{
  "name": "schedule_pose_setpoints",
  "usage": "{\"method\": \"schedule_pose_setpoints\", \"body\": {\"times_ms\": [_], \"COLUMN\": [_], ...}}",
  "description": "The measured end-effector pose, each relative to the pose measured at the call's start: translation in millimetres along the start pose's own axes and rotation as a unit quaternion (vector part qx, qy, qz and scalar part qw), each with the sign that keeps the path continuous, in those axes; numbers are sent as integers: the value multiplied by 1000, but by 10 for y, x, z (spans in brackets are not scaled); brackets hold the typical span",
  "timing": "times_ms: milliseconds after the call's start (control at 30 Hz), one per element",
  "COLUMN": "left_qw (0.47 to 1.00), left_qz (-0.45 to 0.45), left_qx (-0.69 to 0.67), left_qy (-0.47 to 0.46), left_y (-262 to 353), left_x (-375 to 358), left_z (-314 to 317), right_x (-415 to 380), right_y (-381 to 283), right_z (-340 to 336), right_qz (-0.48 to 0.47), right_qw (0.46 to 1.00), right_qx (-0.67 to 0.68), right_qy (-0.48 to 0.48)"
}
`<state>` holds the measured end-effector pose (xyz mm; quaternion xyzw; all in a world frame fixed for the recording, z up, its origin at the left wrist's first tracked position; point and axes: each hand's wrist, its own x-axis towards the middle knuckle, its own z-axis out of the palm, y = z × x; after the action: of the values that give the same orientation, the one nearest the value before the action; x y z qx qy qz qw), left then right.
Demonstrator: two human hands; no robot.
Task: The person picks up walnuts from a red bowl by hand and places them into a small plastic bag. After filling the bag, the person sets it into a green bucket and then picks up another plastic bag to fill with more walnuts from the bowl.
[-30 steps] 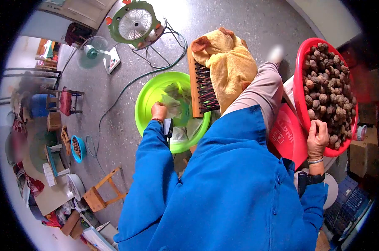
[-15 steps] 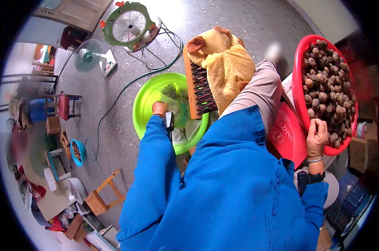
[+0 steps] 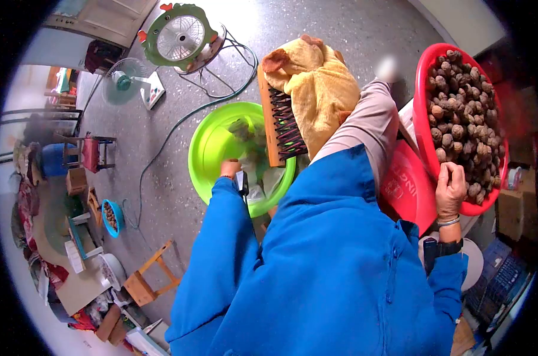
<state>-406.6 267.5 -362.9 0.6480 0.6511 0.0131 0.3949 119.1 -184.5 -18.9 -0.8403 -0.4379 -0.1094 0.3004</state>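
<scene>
My right hand lies at the near rim of a large red basin, with its fingers curled and pressed together beside the walnuts that fill it. Whatever the fingertips hold is hidden. My left hand is closed at the near side of a bright green basin. Crumpled clear plastic and some dark, blurred stuff lie in that basin, and I cannot make out what the left fingers hold.
A yellow plush cover drapes over a wooden rack with dark cords by my knee. Another red basin sits below the walnuts. Two fans, a hose, a small blue bowl of walnuts and a wooden chair stand on the floor.
My left hand has shifted slightly down towards me, and the dark stuff in the green basin looks spread differently. My right hand stays at the red basin's rim. The view has shifted slightly.
</scene>
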Motion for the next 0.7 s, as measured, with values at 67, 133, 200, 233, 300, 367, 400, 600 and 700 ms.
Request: {"method": "schedule_pose_setpoints", "body": {"times_ms": [67,133,200,233,300,367,400,600,700], "left_qw": [999,999,997,997,997,994,990,967,967], "left_qz": [35,19,-27,-29,-27,4,37,182,161], "left_qx": [30,38,65,66,67,101,134,169,-167], "left_qy": [-2,-11,-25,-26,-22,-30,-37,-50,-101], "left_y": [-92,-237,-348,-374,-509,-646,-714,-614,-1055], "left_x": [-101,-139,-212,-253,-298,-267,-249,-701,-558], "left_z": [-94,-164,-223,-242,-273,-267,-264,-185,85], "right_x": [-13,-17,-22,-25,-34,-30,-30,-40,-44], "right_y": [4,13,26,34,29,40,50,95,121], "right_z": [5,13,18,20,35,50,56,64,81], "right_qz": [7,10,14,18,18,17,8,3,-3], "right_qw": [1000,1000,1000,1000,1000,1000,1000,999,998], "right_qx": [1,0,-3,-7,-7,-8,-10,-46,-55], "right_qy": [-5,-2,-7,-10,-10,-7,-4,-20,-20]}}
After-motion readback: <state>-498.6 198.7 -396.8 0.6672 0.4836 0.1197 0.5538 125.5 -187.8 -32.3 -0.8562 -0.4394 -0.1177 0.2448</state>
